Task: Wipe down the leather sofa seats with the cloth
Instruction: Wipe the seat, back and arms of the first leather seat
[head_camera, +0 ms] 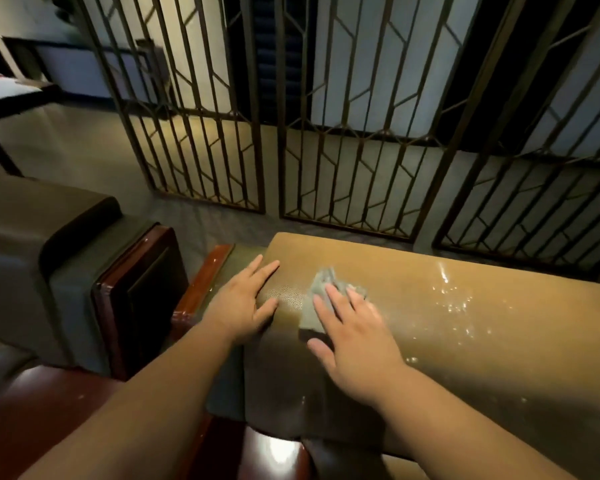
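A tan leather sofa back (465,327) stretches from the centre to the right edge, with shiny wet specks on its top. A small grey cloth (321,292) lies on it near its left end. My right hand (357,337) lies flat on the cloth with straight fingers pressing it onto the leather. My left hand (243,303) rests flat on the left end of the leather, fingers spread, a little left of the cloth and apart from it.
A glossy red-brown wooden armrest (205,282) runs beside the sofa's left end. A dark grey armchair (49,271) stands at the left. Behind the sofa rise metal lattice screens (343,133) on a grey floor. A dark table (11,95) sits far left.
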